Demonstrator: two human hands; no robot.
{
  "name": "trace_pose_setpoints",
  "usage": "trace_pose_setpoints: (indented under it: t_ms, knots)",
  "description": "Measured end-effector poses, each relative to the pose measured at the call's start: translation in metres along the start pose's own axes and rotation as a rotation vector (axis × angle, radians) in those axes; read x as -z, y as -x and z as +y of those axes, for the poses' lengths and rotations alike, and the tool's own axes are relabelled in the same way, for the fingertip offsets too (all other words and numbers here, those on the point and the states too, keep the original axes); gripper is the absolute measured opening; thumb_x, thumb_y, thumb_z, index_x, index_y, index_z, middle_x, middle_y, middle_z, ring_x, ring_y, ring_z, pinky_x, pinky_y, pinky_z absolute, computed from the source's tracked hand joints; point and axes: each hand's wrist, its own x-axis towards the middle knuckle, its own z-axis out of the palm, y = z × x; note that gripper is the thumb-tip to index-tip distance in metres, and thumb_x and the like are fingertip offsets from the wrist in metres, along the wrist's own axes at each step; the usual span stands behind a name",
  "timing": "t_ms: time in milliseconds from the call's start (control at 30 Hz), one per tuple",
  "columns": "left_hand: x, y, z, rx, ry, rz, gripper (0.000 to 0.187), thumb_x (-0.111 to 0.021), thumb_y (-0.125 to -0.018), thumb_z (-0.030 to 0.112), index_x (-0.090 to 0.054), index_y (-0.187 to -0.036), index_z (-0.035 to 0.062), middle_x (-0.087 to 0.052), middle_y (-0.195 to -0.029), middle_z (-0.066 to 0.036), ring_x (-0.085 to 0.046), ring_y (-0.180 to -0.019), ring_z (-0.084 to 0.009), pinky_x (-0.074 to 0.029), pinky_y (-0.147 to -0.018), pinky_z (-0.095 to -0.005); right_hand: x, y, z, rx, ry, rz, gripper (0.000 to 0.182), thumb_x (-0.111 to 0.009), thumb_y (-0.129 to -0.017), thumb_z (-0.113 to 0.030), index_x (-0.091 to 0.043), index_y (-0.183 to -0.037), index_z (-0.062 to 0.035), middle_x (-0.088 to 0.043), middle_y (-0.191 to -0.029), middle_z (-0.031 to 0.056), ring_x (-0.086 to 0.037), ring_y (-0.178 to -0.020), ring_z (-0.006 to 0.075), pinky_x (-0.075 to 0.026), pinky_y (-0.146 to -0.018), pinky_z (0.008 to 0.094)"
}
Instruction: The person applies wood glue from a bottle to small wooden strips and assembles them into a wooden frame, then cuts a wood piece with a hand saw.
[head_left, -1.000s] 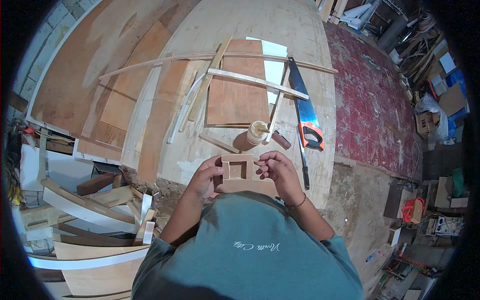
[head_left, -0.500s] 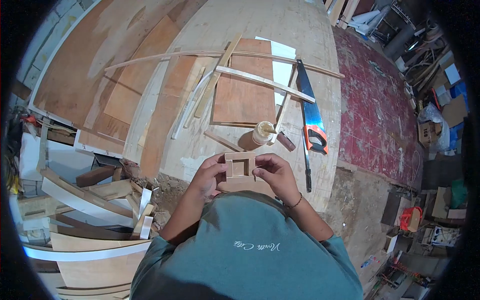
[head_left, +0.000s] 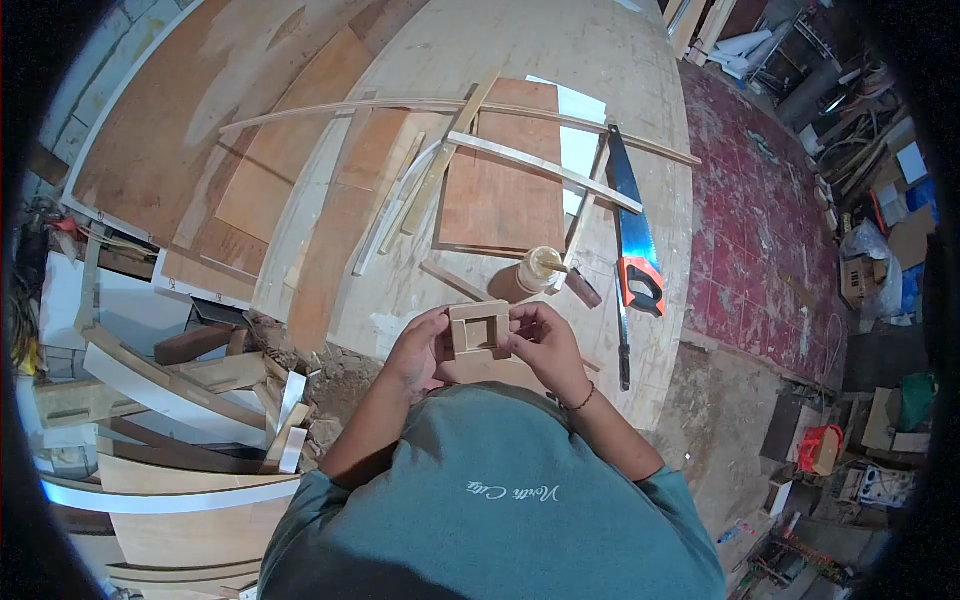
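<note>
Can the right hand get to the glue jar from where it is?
Probably yes. The right hand holds the small wooden frame with the left hand; the glue jar stands just beyond, nothing between.

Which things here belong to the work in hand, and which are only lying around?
In hand: small wooden frame, held by left hand and right hand.

Lying about: glue jar, handsaw, plywood panel, long wooden strip, offcuts pile.
</note>
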Motion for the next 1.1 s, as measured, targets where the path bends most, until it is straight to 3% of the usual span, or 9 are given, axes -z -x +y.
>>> trace_pose_setpoints:
  t_ms: [267,367,700,833,900,933,1000,1033,1100]
  knots:
    - [0.032,-0.012,-0.016,-0.044,-0.266,0.124,0.032,-0.054,-0.085,0.010,-0.053,-0.115,-0.0024,-0.061,-0.102,-0.008,-0.060,-0.092,-0.0153,-0.048,-0.084,-0.0301,-0.008,-0.029,0.032,-0.052,0.404,0.083,0.019,-0.071,-0.076,-0.005,-0.054,-0.084,-0.0015,-0.059,-0.075,0.0018,-0.055,-0.063,0.0074,-0.047,-0.059,0.0223]
    - [0.066,-0.029,-0.028,-0.018,-0.175,0.235,0.028,-0.054,-0.085,0.010,-0.056,-0.111,-0.0003,-0.062,-0.098,-0.007,-0.061,-0.087,-0.0151,-0.049,-0.080,-0.0289,-0.004,-0.030,0.028,-0.055,0.237,0.133,0.017,-0.071,-0.076,-0.005,-0.055,-0.082,-0.0037,-0.059,-0.077,0.0009,-0.053,-0.066,0.0060,-0.044,-0.060,0.0212]
    - [0.164,-0.095,-0.110,0.151,-0.515,0.411,0.021,-0.061,-0.080,0.012,-0.061,-0.097,-0.0011,-0.062,-0.077,-0.005,-0.058,-0.059,-0.0128,-0.046,-0.055,-0.0255,0.000,0.001,-0.015,0.048,-0.285,-0.009,0.028,-0.066,-0.081,-0.003,-0.055,-0.107,-0.0020,-0.062,-0.092,0.0049,-0.059,-0.087,0.0128,-0.047,-0.081,0.0279]
    - [0.154,-0.096,-0.116,-0.105,-1.011,0.508,0.040,-0.066,-0.076,0.011,-0.056,-0.112,-0.0033,-0.064,-0.090,-0.012,-0.062,-0.082,-0.0186,-0.050,-0.071,-0.0279,0.011,0.014,-0.033,-0.043,-0.467,-0.196,0.037,-0.060,-0.087,-0.009,-0.046,-0.121,-0.0013,-0.060,-0.099,0.0055,-0.058,-0.089,0.0123,-0.049,-0.080,0.0270]
    - [0.135,-0.083,-0.110,-0.591,-1.713,0.647,0.051,-0.068,-0.079,0.017,-0.049,-0.122,-0.0023,-0.059,-0.110,-0.015,-0.059,-0.097,-0.0226,-0.048,-0.083,-0.0319,0.017,0.019,-0.037,-0.054,-0.521,-0.238,0.041,-0.058,-0.089,-0.013,-0.043,-0.126,-0.0029,-0.060,-0.101,0.0075,-0.059,-0.091,0.0152,-0.048,-0.083,0.0312]
    - [0.111,-0.075,-0.095,-0.592,-1.718,0.640,0.051,-0.068,-0.079,0.017,-0.049,-0.122,-0.0023,-0.059,-0.110,-0.015,-0.059,-0.097,-0.0226,-0.048,-0.083,-0.0319,0.019,0.021,-0.041,-0.092,-0.596,-0.262,0.041,-0.058,-0.089,-0.013,-0.042,-0.125,-0.0041,-0.059,-0.101,0.0081,-0.058,-0.092,0.0163,-0.048,-0.084,0.0328]
    - [0.057,-0.059,-0.061,-0.064,-0.597,0.151,0.057,-0.068,-0.082,0.021,-0.044,-0.128,-0.0017,-0.053,-0.120,-0.015,-0.055,-0.105,-0.0239,-0.046,-0.089,-0.0335,0.021,0.024,-0.041,-0.131,-0.677,-0.280,0.041,-0.058,-0.089,-0.014,-0.041,-0.125,-0.0054,-0.059,-0.102,0.0087,-0.058,-0.094,0.0173,-0.047,-0.085,0.0344]
    - [0.034,-0.051,-0.048,-0.061,-0.600,0.152,0.057,-0.068,-0.082,0.021,-0.044,-0.128,-0.0017,-0.053,-0.120,-0.015,-0.055,-0.105,-0.0239,-0.046,-0.089,-0.0335,0.022,0.024,-0.040,-0.126,-0.703,-0.285,0.039,-0.059,-0.089,-0.014,-0.040,-0.122,-0.0064,-0.059,-0.102,0.0090,-0.058,-0.094,0.0177,-0.047,-0.085,0.0354]
    - [-0.005,-0.036,-0.025,-0.134,-0.415,-0.304,0.052,-0.065,-0.085,0.021,-0.045,-0.126,-0.0028,-0.054,-0.117,-0.012,-0.057,-0.101,-0.0211,-0.048,-0.085,-0.0309,0.022,0.023,-0.037,-0.125,-0.731,-0.301,0.037,-0.059,-0.089,-0.015,-0.039,-0.119,-0.0074,-0.059,-0.102,0.0093,-0.058,-0.094,0.0180,-0.046,-0.085,0.0364]
